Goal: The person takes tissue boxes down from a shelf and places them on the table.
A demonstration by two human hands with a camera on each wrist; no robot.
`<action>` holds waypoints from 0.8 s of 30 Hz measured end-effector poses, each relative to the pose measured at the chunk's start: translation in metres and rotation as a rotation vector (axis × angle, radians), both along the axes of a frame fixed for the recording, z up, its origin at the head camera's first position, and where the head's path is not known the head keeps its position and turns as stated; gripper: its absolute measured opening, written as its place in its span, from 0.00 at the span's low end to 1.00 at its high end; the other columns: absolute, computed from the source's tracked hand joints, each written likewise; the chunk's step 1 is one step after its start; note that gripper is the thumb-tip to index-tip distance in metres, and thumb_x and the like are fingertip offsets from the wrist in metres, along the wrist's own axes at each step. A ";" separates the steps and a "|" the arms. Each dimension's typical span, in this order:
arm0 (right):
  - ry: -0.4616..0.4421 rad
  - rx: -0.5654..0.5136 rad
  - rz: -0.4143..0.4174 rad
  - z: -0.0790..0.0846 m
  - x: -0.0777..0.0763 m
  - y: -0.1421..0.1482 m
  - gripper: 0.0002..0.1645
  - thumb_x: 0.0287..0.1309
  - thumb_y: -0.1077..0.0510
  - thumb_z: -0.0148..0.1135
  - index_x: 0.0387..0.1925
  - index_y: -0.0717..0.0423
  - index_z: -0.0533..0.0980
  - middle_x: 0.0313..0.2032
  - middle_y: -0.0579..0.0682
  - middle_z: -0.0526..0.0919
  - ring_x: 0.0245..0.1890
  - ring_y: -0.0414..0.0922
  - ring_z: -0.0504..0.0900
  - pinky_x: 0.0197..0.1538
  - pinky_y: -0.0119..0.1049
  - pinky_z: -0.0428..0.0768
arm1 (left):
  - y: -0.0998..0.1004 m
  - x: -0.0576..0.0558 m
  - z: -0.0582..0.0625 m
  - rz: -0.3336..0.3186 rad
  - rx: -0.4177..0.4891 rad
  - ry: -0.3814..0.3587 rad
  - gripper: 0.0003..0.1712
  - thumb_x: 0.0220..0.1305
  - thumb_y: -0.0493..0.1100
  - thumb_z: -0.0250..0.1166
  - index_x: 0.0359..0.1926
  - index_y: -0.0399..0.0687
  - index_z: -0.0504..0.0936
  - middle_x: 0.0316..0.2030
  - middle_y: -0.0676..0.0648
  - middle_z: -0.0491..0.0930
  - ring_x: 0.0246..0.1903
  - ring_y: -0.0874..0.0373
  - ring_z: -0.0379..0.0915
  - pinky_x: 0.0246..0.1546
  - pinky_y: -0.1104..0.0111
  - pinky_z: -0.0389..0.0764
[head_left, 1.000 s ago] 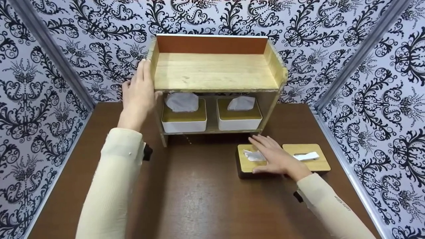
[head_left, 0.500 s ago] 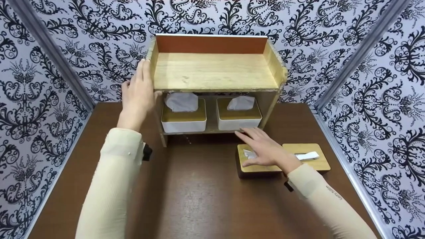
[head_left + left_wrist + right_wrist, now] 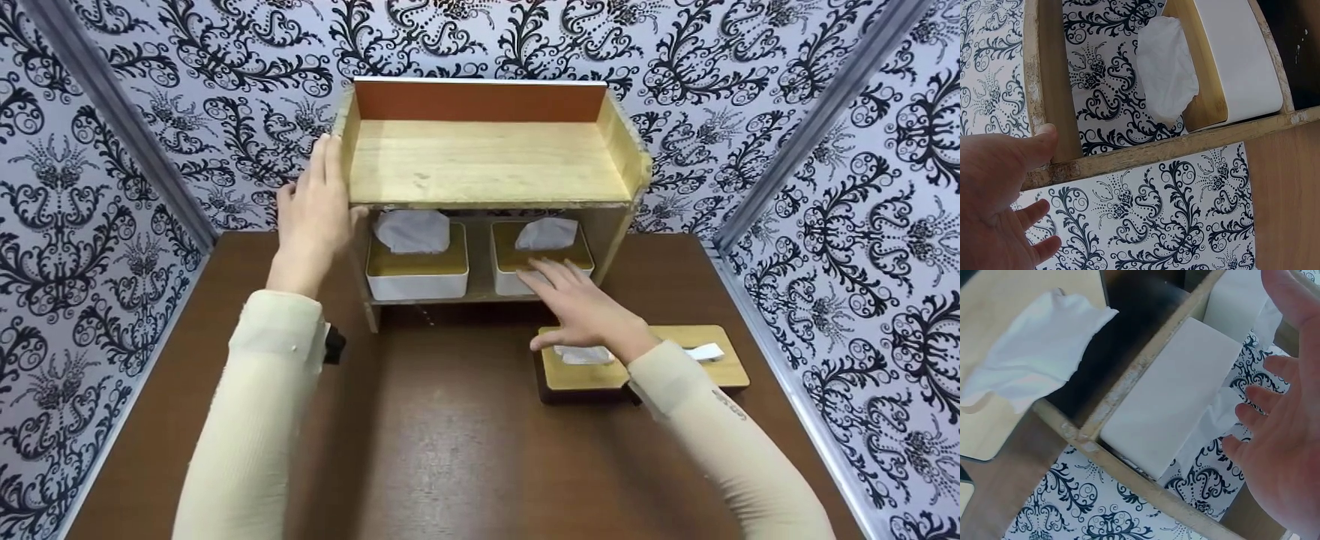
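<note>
A small wooden shelf [image 3: 487, 161] stands at the back of the table. My left hand [image 3: 311, 217] holds its left side panel, the thumb [image 3: 1041, 143] at the panel's front edge and the fingers along the outside. On the lower level sit two white tissue boxes with wooden lids, a left box [image 3: 417, 286] and a right box [image 3: 507, 281], each with a tissue sticking out. My right hand [image 3: 589, 311] hovers with fingers spread in front of the right box, holding nothing; contact with it cannot be told. Beneath that hand is a dark wood-topped tissue box [image 3: 585, 381].
A second dark wood-topped tissue box [image 3: 705, 337] adjoins the first on the right of the brown table [image 3: 442, 450]. Patterned panels with metal corner posts [image 3: 817, 120] enclose the table at the back and both sides.
My right hand has moved forward and left, from over the nearer dark tissue box to the front of the right white box. The left hand has stayed on the shelf.
</note>
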State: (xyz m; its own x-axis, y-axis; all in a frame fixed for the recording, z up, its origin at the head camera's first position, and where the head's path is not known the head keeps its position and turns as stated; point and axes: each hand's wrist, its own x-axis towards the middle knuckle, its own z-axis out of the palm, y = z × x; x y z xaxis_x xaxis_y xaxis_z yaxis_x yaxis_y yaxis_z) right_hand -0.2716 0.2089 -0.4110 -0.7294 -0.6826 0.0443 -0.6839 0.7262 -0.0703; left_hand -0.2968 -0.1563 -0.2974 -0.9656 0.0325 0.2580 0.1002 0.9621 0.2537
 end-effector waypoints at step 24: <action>-0.029 0.066 -0.166 0.015 -0.052 -0.026 0.67 0.42 0.27 0.69 0.76 0.51 0.50 0.77 0.61 0.43 0.77 0.62 0.39 0.75 0.66 0.42 | 0.001 -0.001 -0.001 0.008 0.019 0.006 0.57 0.63 0.48 0.66 0.77 0.49 0.33 0.78 0.46 0.36 0.69 0.37 0.59 0.66 0.38 0.60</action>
State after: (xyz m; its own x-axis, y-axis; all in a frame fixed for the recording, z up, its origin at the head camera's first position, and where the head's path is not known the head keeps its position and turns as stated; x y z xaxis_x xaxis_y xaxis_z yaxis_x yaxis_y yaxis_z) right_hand -0.3236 0.1828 -0.3958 -0.8329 -0.5531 -0.0196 -0.5523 0.8329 -0.0364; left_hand -0.2982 -0.1551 -0.2988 -0.9642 0.0194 0.2645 0.0938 0.9578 0.2717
